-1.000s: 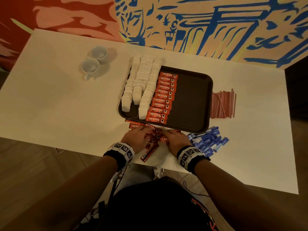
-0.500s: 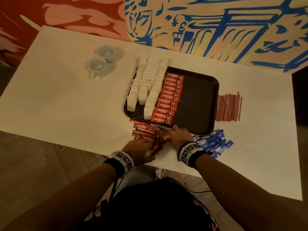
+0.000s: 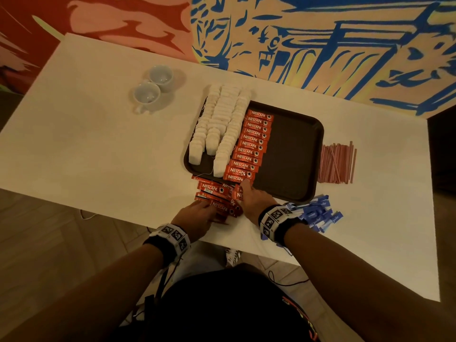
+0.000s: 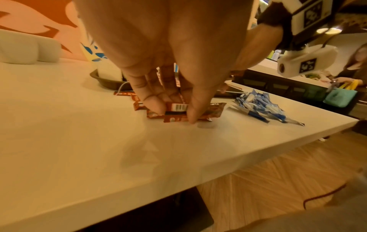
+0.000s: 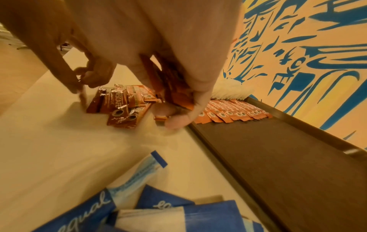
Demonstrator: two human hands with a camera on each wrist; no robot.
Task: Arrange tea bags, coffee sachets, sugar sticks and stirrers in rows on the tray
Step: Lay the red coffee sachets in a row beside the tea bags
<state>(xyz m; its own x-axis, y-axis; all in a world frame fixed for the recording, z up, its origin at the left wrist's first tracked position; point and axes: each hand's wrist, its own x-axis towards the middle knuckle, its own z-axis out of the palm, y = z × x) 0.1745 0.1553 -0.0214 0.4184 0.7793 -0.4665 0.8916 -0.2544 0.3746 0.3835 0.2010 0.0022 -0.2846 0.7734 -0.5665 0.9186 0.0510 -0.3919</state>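
Note:
On the dark brown tray (image 3: pixel 291 149), rows of white tea bags (image 3: pixel 222 127) fill the left side. Beside them runs a row of red coffee sachets (image 3: pixel 251 146). More loose sachets (image 3: pixel 214 191) are piled on the table in front of the tray. My left hand (image 3: pixel 209 207) pinches one of them (image 4: pixel 176 108) at the pile's near side between thumb and fingertips. My right hand (image 3: pixel 244 191) holds a sachet (image 5: pixel 178 95) at the tray's near edge, with its index finger by the row's nearest sachet. Blue sugar sticks (image 3: pixel 315 213) and reddish stirrers (image 3: pixel 336 164) lie off the tray to the right.
Two white cups (image 3: pixel 153 87) stand at the back left of the white table (image 3: pixel 86 149). The table's near edge runs just behind my wrists. A painted wall rises behind the tray. Another person (image 4: pixel 355 66) stands far off in the left wrist view.
My right hand has moved from the loose pile forward to the near end of the sachet row. My left hand drew back to the pile's near side and pinched a sachet.

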